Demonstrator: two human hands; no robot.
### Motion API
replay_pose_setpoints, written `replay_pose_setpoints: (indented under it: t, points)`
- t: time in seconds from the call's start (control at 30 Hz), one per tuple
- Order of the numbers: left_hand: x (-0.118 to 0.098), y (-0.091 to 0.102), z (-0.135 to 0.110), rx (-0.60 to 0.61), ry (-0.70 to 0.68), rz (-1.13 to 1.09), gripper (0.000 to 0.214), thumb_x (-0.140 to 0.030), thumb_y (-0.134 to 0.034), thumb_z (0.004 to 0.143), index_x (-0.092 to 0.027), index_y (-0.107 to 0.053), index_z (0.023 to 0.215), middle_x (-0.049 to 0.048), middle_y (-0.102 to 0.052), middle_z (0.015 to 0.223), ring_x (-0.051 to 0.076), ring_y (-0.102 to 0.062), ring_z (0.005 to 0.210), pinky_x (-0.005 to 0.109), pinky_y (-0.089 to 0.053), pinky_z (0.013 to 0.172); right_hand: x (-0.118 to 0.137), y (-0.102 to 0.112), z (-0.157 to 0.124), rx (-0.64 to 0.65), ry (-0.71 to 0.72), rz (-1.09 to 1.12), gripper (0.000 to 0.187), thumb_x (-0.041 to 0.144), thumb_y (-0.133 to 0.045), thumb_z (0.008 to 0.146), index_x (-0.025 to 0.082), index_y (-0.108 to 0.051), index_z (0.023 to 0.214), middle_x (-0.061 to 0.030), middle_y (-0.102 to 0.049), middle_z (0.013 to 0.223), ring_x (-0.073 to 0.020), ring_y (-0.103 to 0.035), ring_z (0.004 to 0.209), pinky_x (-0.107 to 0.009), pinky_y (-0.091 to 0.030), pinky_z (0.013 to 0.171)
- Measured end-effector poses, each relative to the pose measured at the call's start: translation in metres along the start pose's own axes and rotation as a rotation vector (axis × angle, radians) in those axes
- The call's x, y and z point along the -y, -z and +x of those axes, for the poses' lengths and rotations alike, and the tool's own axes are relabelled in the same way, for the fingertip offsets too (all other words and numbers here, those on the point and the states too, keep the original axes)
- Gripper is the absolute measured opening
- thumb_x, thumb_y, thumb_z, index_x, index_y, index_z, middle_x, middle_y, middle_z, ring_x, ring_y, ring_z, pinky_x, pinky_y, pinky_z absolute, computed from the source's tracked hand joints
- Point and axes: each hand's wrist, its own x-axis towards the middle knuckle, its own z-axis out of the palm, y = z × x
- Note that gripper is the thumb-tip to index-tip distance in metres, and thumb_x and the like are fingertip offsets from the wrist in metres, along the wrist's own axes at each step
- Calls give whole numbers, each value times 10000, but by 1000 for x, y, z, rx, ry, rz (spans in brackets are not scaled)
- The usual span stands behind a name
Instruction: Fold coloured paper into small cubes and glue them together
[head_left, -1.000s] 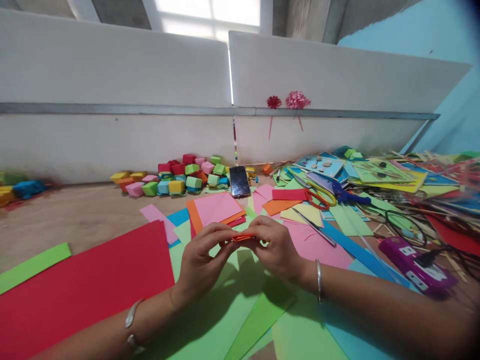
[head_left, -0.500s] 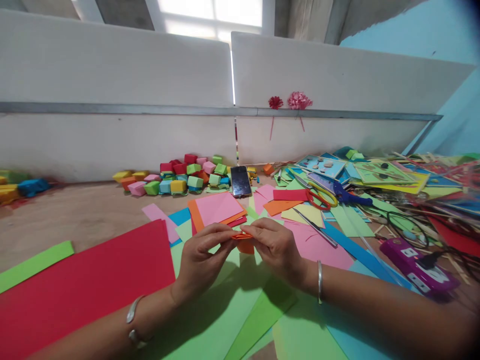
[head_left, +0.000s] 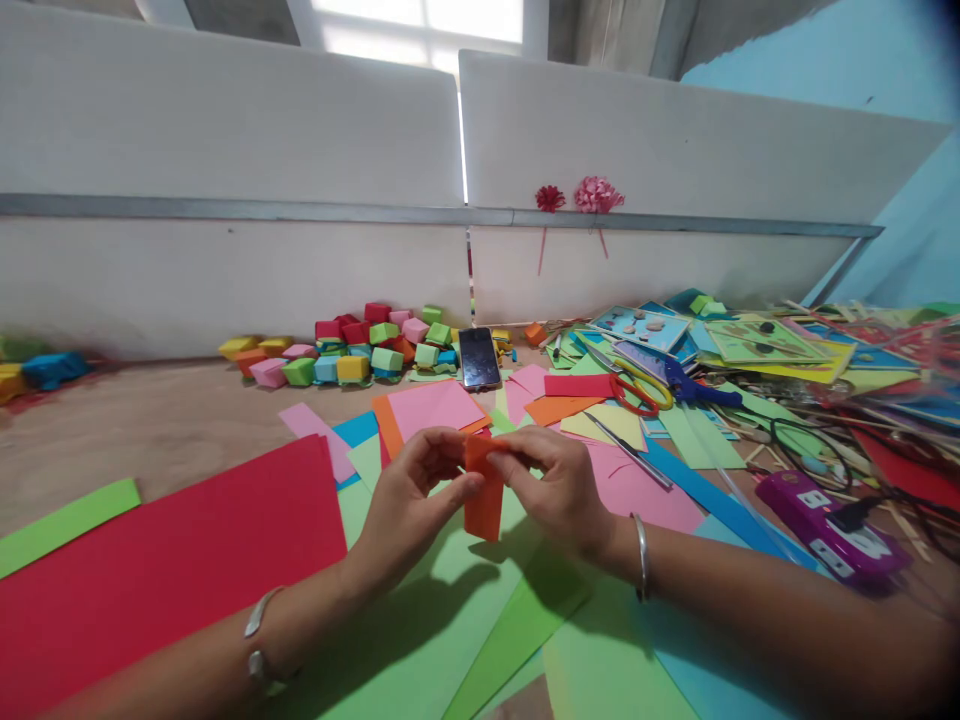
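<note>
Between my two hands is a folded piece of orange paper [head_left: 482, 505], held upright above the green sheets [head_left: 420, 620]. My left hand [head_left: 416, 490] pinches its left edge, thumb in front and fingers behind. My right hand [head_left: 559, 485] grips its upper right side, the thumb pressed on the face of the paper. The fingertips behind the paper are partly hidden. Just beyond my hands lies a stack of pink and orange paper [head_left: 435, 405]. A large red sheet [head_left: 225, 530] lies left of my left hand.
Several folded paper cubes [head_left: 352, 368] and a phone [head_left: 478, 357] sit along the white panel. To the right are a metal-bladed cutter [head_left: 630, 450], scissors [head_left: 637, 392], a blue glue gun [head_left: 697, 388] and a purple power strip [head_left: 829, 530]. A green strip [head_left: 67, 525] lies far left.
The orange paper was seen nearly edge-on; it is now turned upright with its face showing. My left fingers have shifted to its side, and the view has moved slightly.
</note>
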Motion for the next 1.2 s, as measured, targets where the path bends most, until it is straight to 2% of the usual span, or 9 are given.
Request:
replay_pose_setpoints:
  t: [0.13, 0.27, 0.43, 0.5, 0.6, 0.73, 0.87, 0.97, 1.2]
  points:
    - [4, -3, 2, 29, 156, 35, 400, -365, -811, 641, -190, -594, 927, -15, -666, 708, 163, -641, 670, 280, -533, 627, -8, 2, 11, -83, -310, 148, 150, 315, -642, 778, 169, -665, 805, -5, -639, 673, -124, -565, 593, -254, -471, 560]
    - [6, -5, 4, 56, 189, 59, 347, -335, -795, 606, -204, -548, 811, -63, -588, 620, 122, -575, 564, 228, -467, 528, -24, 6, 19, -26, -413, 134, 247, 326, -666, 729, 161, -642, 911, 42, -571, 634, -109, -524, 566, -232, -428, 527]
    - [10, -3, 1, 241, 191, 277, 169, -293, -691, 692, -203, -551, 720, -42, -563, 628, 134, -568, 540, 234, -432, 497, -40, 9, 19, 120, -331, -192, 130, 176, -583, 764, 179, -623, 888, 68, -539, 582, -98, -490, 544, -225, -387, 550]
    - [12, 0, -1, 306, 93, 460, 74, -271, -622, 745, -197, -620, 748, 1, -596, 723, 153, -589, 580, 257, -436, 519, -43, 8, 16, 178, -312, -286, 90, 126, -581, 743, 187, -602, 807, 65, -539, 581, -102, -493, 560, -228, -369, 564]
    - [13, 2, -5, 392, -97, 770, 170, -271, -553, 823, -202, -694, 758, 56, -623, 834, 187, -594, 674, 296, -426, 589, -45, 7, 13, 213, -318, -325, 99, 104, -586, 733, 195, -560, 701, 49, -548, 601, -110, -490, 581, -237, -344, 571]
    - [10, -1, -10, 461, -206, 1058, 191, -389, -688, 794, -205, -680, 743, 74, -640, 837, 239, -578, 753, 316, -396, 624, -47, 8, 13, 234, -334, -377, 107, 93, -580, 745, 196, -571, 716, 28, -592, 653, -122, -514, 610, -243, -346, 584]
    - [12, -5, -16, 426, -302, 1122, 88, -275, -616, 829, -207, -657, 790, 51, -648, 803, 200, -567, 685, 284, -356, 570, -46, 9, 16, 260, -353, -428, 99, 98, -574, 764, 188, -611, 743, 0, -641, 700, -135, -543, 636, -248, -355, 589]
    - [12, -4, -19, 377, -349, 1110, 234, -222, -453, 898, -206, -656, 784, 45, -652, 773, 170, -565, 653, 265, -340, 542, -45, 10, 17, 300, -360, -462, 109, 103, -572, 779, 179, -646, 758, -12, -669, 719, -141, -561, 649, -247, -362, 592]
    - [7, 2, -11, 403, -234, 1027, 233, -208, -424, 867, -181, -604, 721, 22, -613, 680, 140, -522, 582, 248, -353, 526, -44, 11, 16, 407, -344, -537, 118, 154, -586, 825, 176, -701, 807, -11, -705, 761, -137, -580, 675, -234, -364, 602]
